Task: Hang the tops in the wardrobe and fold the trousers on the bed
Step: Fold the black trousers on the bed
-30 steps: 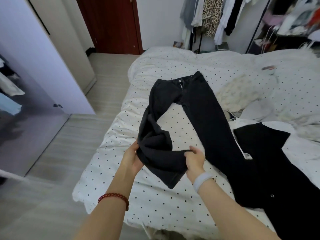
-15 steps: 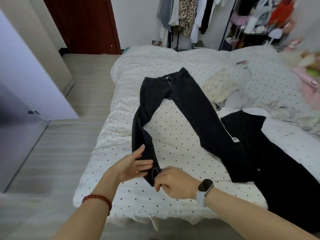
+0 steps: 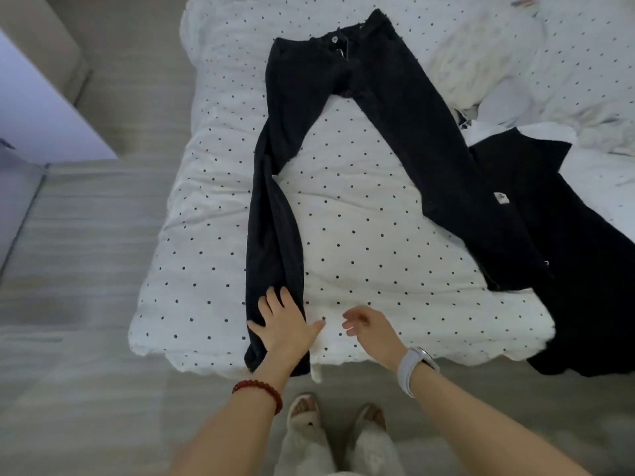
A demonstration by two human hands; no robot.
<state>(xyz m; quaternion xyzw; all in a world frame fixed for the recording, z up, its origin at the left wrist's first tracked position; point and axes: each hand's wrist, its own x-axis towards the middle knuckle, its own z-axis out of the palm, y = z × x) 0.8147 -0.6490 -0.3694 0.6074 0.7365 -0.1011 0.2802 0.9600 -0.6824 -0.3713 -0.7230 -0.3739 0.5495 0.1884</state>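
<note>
Black trousers (image 3: 347,132) are spread flat on the dotted bed (image 3: 378,242), legs splayed, waistband at the far end. Left hand (image 3: 285,328) is pressed flat, fingers spread, on the left leg's hem. Right hand (image 3: 369,328) is held loosely curled just beside it, gripping nothing. A black top (image 3: 577,255) is overlapped by the right leg's end.

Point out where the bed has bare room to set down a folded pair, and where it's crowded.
Free: the dotted duvet wedge between the two legs of the black trousers, open above the right hand; also the strip left of the leg under the left hand, up to the bed edge. Crowded: the right side, where a black top overlaps the trouser leg, and pale clothes behind.
</note>
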